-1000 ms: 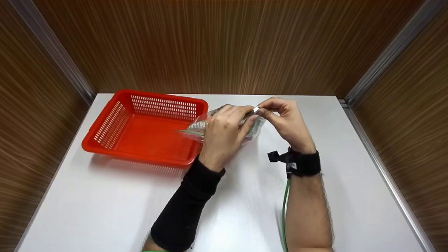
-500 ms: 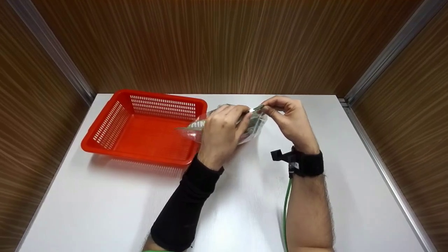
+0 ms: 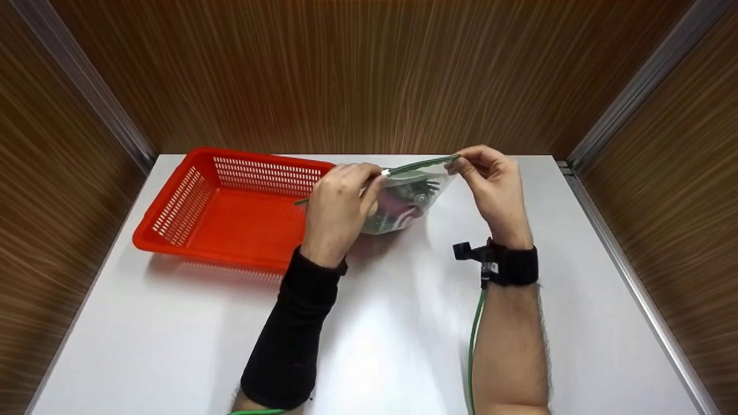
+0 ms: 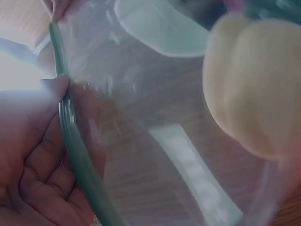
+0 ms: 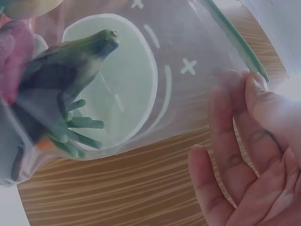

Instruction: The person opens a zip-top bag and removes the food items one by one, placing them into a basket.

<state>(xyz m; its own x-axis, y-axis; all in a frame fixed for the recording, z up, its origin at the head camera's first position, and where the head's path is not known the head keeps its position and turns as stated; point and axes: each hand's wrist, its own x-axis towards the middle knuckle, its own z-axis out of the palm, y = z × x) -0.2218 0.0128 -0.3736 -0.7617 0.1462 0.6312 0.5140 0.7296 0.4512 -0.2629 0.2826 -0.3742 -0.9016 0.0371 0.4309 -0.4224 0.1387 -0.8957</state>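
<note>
A clear zipper bag [image 3: 441,183] with a green zip edge [image 3: 421,164] hangs between the hands. At the white slider [image 3: 385,172] on that edge, the left hand [image 3: 337,210] pinches with thumb and forefinger. The right hand [image 3: 493,184] pinches the far right corner of the zip, its other fingers loose beside the bag. Through the plastic show a beige lobed item [image 4: 254,84], a dark green item with stubby stalks [image 5: 61,75] and a pinkish-red item [image 5: 16,61]. The left hand hides the bag's left part; a green tip pokes out past it.
A red perforated basket [image 3: 207,258] stands on the white table [image 3: 403,346] at the left, its right end behind the left hand. Wood-grain panels [image 3: 369,75] rise at the back and both sides. A green cable [image 3: 473,346] runs along the right forearm.
The left hand has moved left along the zip with the white slider. The right hand has shifted up and right. The green edge is now stretched between them, and more of the contents shows.
</note>
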